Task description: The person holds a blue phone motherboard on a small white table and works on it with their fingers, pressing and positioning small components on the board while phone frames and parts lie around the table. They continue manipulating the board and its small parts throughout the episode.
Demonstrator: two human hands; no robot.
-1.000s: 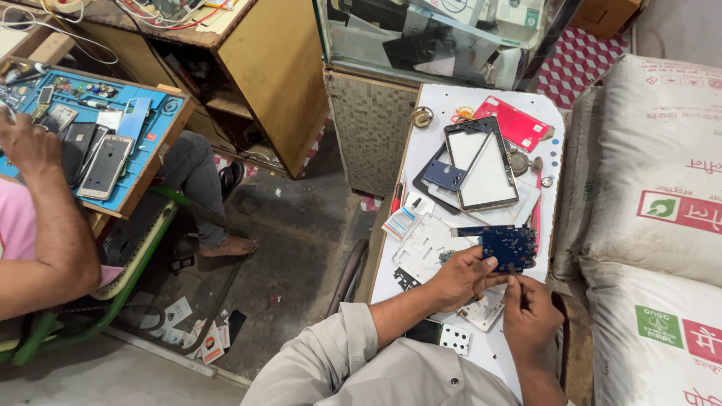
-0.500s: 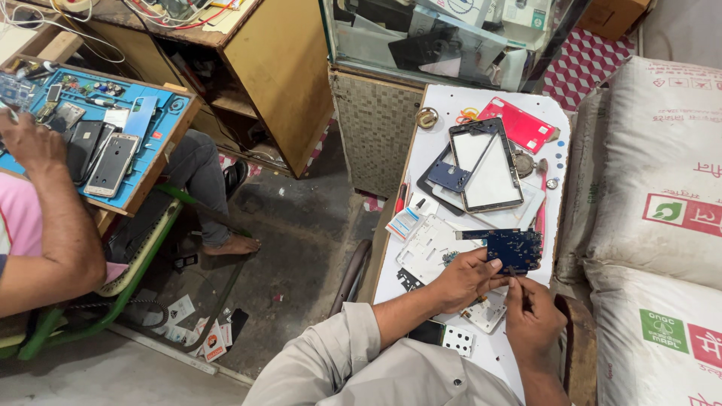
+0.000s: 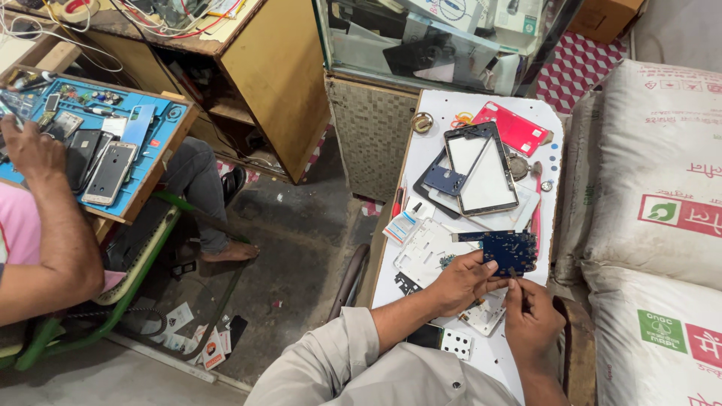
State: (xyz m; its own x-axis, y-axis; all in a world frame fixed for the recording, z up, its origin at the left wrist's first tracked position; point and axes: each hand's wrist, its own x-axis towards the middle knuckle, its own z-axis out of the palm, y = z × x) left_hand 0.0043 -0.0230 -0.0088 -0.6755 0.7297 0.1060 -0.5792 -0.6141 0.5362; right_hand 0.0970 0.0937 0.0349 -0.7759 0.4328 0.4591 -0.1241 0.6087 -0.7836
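Observation:
My left hand (image 3: pixel 460 282) grips a dark blue circuit board (image 3: pixel 505 250) by its lower left edge, just above the white table (image 3: pixel 481 101). My right hand (image 3: pixel 531 319) is closed on a thin tool whose tip touches the board's lower edge. Under the board lies a white plastic phone frame (image 3: pixel 421 252). Beyond it rest a black tablet frame with a white screen (image 3: pixel 481 169), a small blue part (image 3: pixel 445 180) and a red cover (image 3: pixel 515 128).
Large white sacks (image 3: pixel 654 173) are stacked right of the table. A glass cabinet (image 3: pixel 429 37) stands behind it. At left, another person's hand (image 3: pixel 30 146) rests on a blue work mat (image 3: pixel 143 128) with several phones; a wooden desk (image 3: pixel 271 68) stands nearby.
Both hands stay at the circuit board with only slight shifts. The other person's hand remains on the blue mat.

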